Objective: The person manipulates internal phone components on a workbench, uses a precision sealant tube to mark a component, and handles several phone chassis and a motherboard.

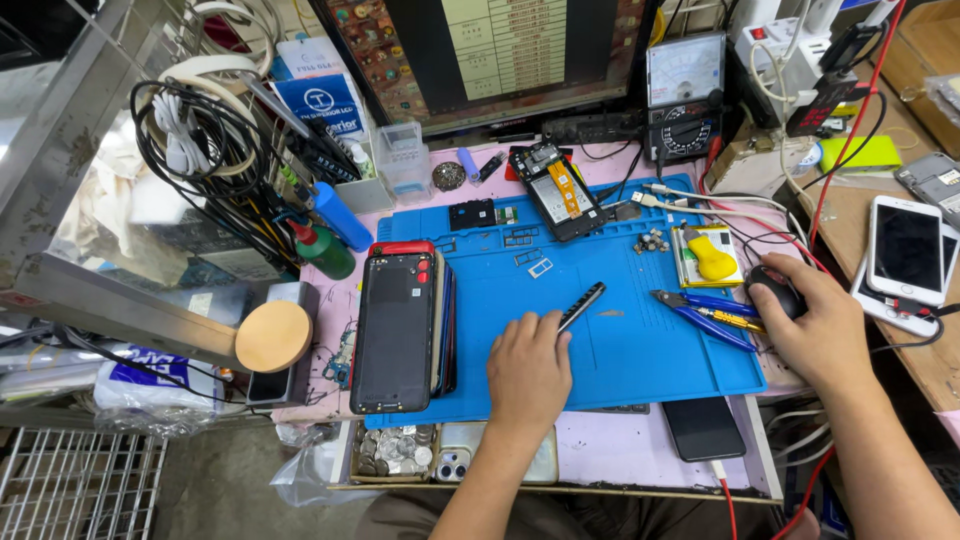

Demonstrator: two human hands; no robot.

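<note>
Near the front edge of the blue mat (620, 350) that covers the surface, the left hand (527, 372) rests knuckles up, its grip closed on a dark slim tool (581, 307) that slants up and away toward the mat's middle. Off the mat's right edge, the right hand (822, 335) lies cupped over a black mouse (775, 288), fingers wrapped on it. Blue-handled pliers (700, 312) lie between the two hands (nearer the right one). A stack of phones (400, 325) sits at the mat's left edge, and an opened phone (557, 190) lies near its back edge.
</note>
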